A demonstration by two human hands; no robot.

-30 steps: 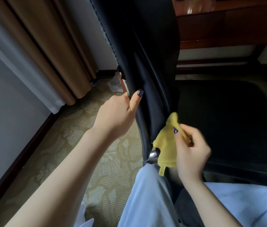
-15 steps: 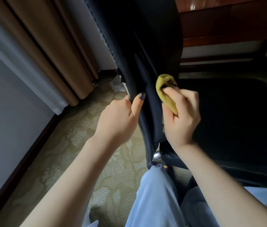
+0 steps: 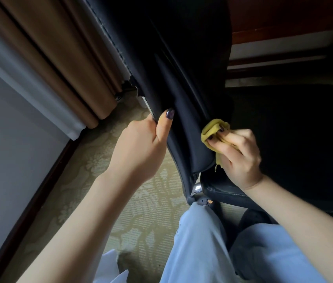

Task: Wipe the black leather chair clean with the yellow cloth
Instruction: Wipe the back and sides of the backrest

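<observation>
Black chair (image 3: 182,82) leather dark, smooth. Left hand (image 3: 139,148) grips backrest edge. Right hand (image 3: 237,152) fingers curled round bunched yellow cloth (image 3: 212,129), pressed on backrest's lower front. Brown curtain (image 3: 59,58) left, patterned carpet (image 3: 141,201) below.

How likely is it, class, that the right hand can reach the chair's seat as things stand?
Probably yes. The right hand, gripping the yellow cloth, is over the seat, with nothing visible between them.

Open carpet (image 3: 79,160) left of chair back (image 3: 171,78), curtain (image 3: 59,58) beyond
</observation>
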